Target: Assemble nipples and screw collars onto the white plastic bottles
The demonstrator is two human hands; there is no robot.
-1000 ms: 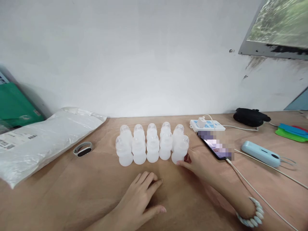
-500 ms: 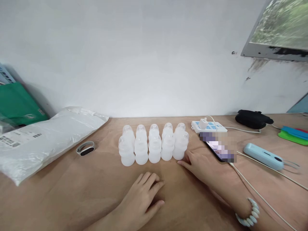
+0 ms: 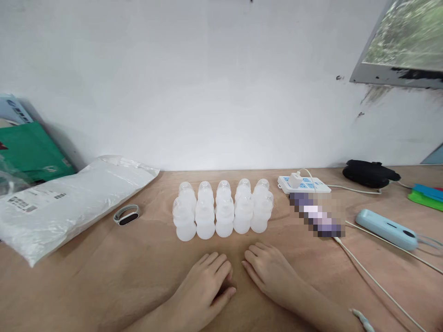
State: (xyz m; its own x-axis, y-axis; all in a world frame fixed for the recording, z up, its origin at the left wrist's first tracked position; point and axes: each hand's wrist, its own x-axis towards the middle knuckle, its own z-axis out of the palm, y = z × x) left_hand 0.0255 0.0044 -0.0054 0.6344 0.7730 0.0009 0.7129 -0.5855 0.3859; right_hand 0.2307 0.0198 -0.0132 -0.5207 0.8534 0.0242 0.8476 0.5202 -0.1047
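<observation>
Two rows of small white translucent bottles with clear domed caps stand upright, close together, on the brown tabletop. They look like little feeding bottles. In front of them my left hand rests on the table, palm down, fingers loosely bent and thumb apart, holding nothing. To its right lies my right hand, also palm down with relaxed, slightly curled fingers and nothing seen in it. Both hands are apart from the bottles, with a small gap between the hands. A beaded bracelet circles my right wrist.
On the left are a white plastic mailing bag, a fitness band and a green package. A power strip, a blurred-out phone with its cable, a light-blue device and a black pouch lie right.
My right hand has moved left and toward me, away from the front bottle at the right end. My left hand has barely moved. The bottles keep their arrangement; the view shifted slightly.
</observation>
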